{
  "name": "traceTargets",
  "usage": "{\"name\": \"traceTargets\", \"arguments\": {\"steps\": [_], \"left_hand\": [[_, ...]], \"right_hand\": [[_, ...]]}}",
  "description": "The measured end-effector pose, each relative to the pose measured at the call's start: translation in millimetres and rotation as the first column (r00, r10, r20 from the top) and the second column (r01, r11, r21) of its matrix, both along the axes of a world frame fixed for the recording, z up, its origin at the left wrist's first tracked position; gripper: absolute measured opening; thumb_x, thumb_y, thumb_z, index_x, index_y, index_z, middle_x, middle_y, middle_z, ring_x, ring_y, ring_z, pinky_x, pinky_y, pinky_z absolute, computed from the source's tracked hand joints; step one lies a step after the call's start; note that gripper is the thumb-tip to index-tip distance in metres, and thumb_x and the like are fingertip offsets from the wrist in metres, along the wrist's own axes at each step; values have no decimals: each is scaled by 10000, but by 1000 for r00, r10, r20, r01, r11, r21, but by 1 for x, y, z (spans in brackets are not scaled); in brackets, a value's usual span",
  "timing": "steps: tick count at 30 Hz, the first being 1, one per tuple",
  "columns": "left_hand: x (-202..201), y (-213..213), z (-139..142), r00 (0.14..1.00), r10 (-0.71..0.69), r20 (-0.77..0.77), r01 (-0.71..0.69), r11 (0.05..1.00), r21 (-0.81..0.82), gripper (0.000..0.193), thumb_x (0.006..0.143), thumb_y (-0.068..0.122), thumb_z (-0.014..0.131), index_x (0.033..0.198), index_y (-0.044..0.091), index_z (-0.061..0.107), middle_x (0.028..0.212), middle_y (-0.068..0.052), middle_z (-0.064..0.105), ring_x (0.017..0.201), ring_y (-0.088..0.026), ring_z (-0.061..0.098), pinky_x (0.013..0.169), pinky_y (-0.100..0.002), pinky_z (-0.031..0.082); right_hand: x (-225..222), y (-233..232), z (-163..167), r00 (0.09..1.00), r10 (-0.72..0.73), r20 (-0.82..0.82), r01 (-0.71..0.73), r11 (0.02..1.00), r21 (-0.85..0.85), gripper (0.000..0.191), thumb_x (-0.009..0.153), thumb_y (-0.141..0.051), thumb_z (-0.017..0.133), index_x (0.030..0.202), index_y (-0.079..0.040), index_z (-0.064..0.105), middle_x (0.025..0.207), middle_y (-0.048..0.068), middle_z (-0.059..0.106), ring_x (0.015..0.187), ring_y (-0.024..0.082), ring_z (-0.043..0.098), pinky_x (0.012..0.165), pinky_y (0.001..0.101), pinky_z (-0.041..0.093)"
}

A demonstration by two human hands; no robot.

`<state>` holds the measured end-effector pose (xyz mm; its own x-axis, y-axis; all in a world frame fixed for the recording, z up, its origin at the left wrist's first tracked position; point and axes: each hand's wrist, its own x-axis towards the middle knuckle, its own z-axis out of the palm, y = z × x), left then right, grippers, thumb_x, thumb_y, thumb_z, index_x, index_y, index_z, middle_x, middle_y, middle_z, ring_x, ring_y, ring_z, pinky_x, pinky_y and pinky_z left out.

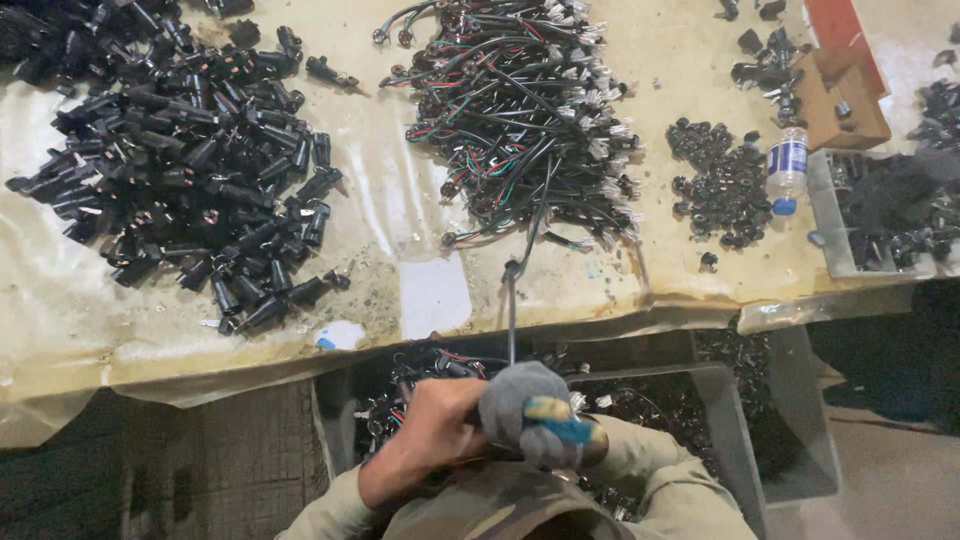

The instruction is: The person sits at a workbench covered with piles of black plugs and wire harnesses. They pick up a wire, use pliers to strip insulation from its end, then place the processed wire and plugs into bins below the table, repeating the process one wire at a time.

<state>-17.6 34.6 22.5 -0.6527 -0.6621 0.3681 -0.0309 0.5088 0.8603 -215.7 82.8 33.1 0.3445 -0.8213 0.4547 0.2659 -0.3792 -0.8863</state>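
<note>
Both hands worked a wire lead over the crate, mid-assembly by the look of it.
Housings [190, 170] lay heaped on the table [60, 300] at left, wires [520, 110] piled mid-table. Bare left hand [435, 425] was curled tight on a dark part; gloved right hand [530, 415] was fisted, pinching the lead [512, 310], which stood up toward the pile. Crate [725, 420] sat below. Next move probably needed a firm seat.

One clear plastic water bottle with a blue cap and label [788, 168]; one brown cardboard box [846, 98]; one grey plastic tray of black parts [825, 215]. Three loose heaps on the desk [60, 300]: black cylindrical plastic connectors [190, 160], black-sheathed wire harnesses with coloured leads [520, 110], small black round caps [722, 185], each too many to count.
</note>
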Motion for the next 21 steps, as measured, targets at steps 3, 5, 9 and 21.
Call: {"name": "traceTargets", "arguments": {"steps": [3,5,9,21], "left_hand": [[22,-19,4,947,247,207,-213,962,-172,222,737,165,785,945,89,778,782,-105,749,683,-318,720,592,-398,544],[47,-27,10,898,370,238,-345,928,-141,272,730,175,800,990,94,793,768,-114,746,664,-295,721,596,-374,544],[104,-29,24,902,407,144,-406,913,-41,324,772,139,805,1085,66,763,845,-112,757,689,-199,738,653,-298,553],[101,-23,43,962,-270,-48,267,962,-65,309,739,20,743,1047,12,741,1064,-95,780,984,-257,708,860,-373,559]], "right_hand": [[16,-29,-6,862,-232,450,187,972,144,226,1004,-237,661,973,-60,524,775,8,552,668,168,511,578,295,449],[-11,-70,-4,900,-429,81,433,901,-38,248,1124,-228,656,961,-69,560,875,62,571,741,182,550,661,291,483],[-66,-133,-14,529,-686,-499,524,727,-444,307,948,-281,787,1078,-71,606,1137,113,723,937,251,729,758,341,571],[-81,-169,-4,435,-445,-783,408,873,-269,242,885,-213,793,1090,-120,705,969,88,723,853,305,736,732,386,560]]}}
